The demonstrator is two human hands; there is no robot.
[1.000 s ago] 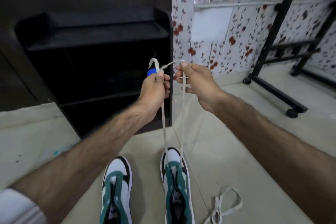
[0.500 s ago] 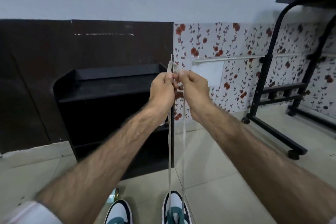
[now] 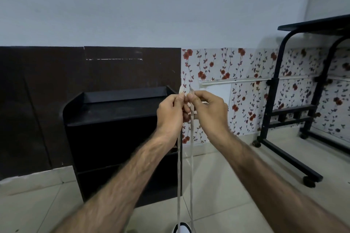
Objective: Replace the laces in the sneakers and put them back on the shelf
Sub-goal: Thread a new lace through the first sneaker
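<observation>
Hands have risen to the middle of the frame: left hand (image 3: 171,111) and right hand (image 3: 209,110) each pinch 1 lace (image 3: 179,176) end, evening them above the sneaker (image 3: 182,228).

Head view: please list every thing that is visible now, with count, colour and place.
lace: one, off-white, two strands running from the hands down to the sneaker
sneaker: one toe visible, white with black edge, bottom edge of view
shelf: one, black, on floor against dark wall panel
rolling table: one, black, right side
flowered wallpaper: red flowers on white, lower wall
left hand: pinches one lace end
right hand: pinches the other end
</observation>
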